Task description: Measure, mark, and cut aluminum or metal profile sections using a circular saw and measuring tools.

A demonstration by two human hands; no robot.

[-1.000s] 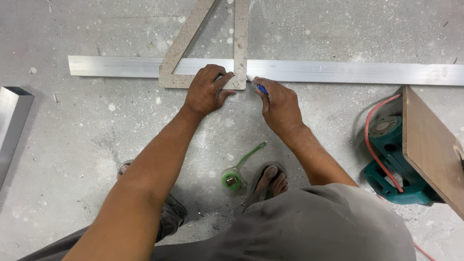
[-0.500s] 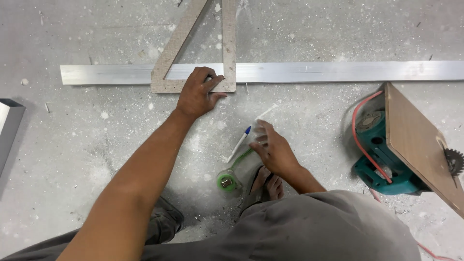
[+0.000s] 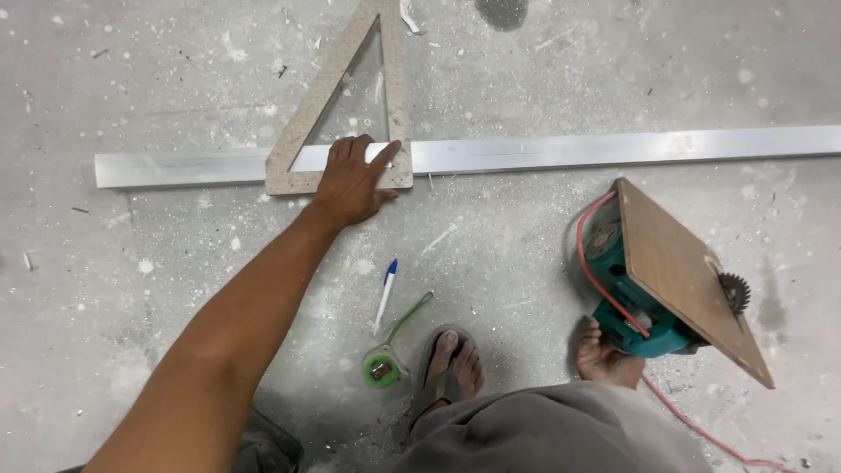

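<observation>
My left hand [image 3: 350, 180] lies flat, fingers spread, on a wooden triangle square [image 3: 302, 180]. The triangle rests across a long aluminium bar [image 3: 561, 151] that runs left to right on the concrete floor. At the lower right, my right hand [image 3: 604, 355] is curled on the teal body of a circular saw [image 3: 635, 324]. The saw lies on its side, with its brown base plate [image 3: 688, 276] facing up and the blade [image 3: 734, 292] showing at the edge. A blue and white pen [image 3: 385, 293] lies loose on the floor between my hands.
A green tape measure [image 3: 381, 368] with a green strap sits beside my sandalled foot [image 3: 451, 363]. The saw's red cord [image 3: 701, 429] trails off to the lower right. Dust and chips cover the floor.
My right hand left the bar, laid the pen on the floor and moved right to the saw. My left hand stayed on the triangle.
</observation>
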